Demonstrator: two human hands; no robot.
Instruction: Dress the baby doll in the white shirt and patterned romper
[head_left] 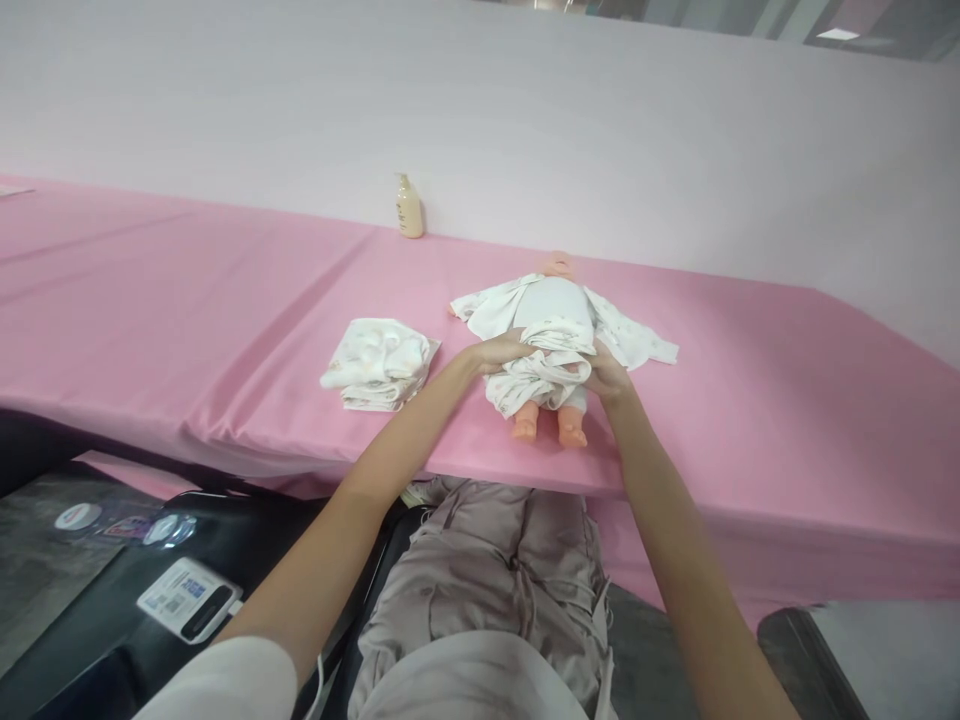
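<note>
Doll [553, 300] lying face up on the pink table [225, 300], feet toward the person. Left hand [501, 352] and right hand [606, 375] each clutch the bunched white garment [536, 378] at its hips. Folded clothes [379, 362] lie to the left; a bottle [409, 207] stands behind.

A long table [150, 330] runs across the view under a pink cloth, creased in long folds and hanging over the near edge. Behind it rises a plain, smooth backdrop [525, 120] of pale pinkish white. Above its top edge, at the upper right, a strip of the room shows a bright ceiling light [838, 33]. Lower left, grey floor [30, 570] carries round stickers [75, 517], beside a black surface [112, 640] bearing a white label [180, 590]. More grey floor shows at lower right.
</note>
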